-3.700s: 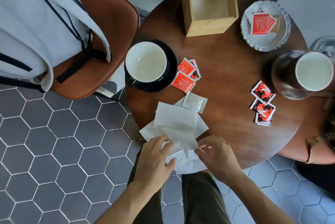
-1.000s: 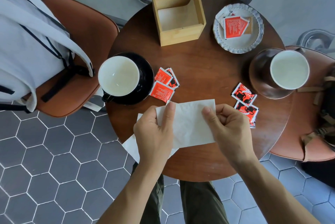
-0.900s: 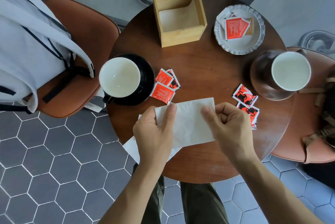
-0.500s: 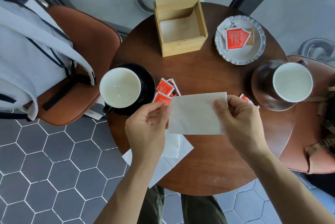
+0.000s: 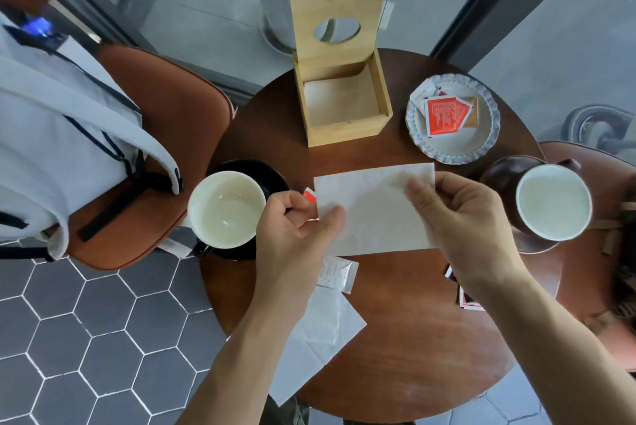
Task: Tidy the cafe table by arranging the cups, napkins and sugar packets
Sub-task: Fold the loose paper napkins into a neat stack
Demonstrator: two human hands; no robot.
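1. Lifted since a moment ago, the folded napkin (image 5: 371, 209) now hangs in the air above the middle of the table, nearer the wooden box than it was, and the loose napkins under it lie uncovered.
2. Round wooden table (image 5: 413, 338) carries everything else; an orange chair (image 5: 165, 156) stands at its left with a pale backpack (image 5: 58, 135) on the seat.
3. Wooden box (image 5: 344, 104) sits at the far edge, its lid standing upright and its inside showing only bare wood.
4. Loose napkins (image 5: 320, 342) lie at the near left edge, partly overhanging it, under the left forearm.
5. White cup (image 5: 227, 209) on a black saucer (image 5: 272, 176) sits at the left; a second white cup (image 5: 554, 201) on a brown saucer (image 5: 502, 180) sits at the right.
6. Scalloped white dish (image 5: 457, 145) at the far right holds a red sugar packet (image 5: 444, 114) and other packets.
7. Left hand (image 5: 296, 225) pinches the folded napkin's left lower corner, thumb on top.
8. Right hand (image 5: 461, 218) pinches its right side, thumb across the front.
9. White sachet (image 5: 339, 275) lies just below the held napkin, beside the left wrist.
10. Red packets (image 5: 309, 195) peek out behind the left fingers; more packets (image 5: 468, 300) show beside the right forearm.
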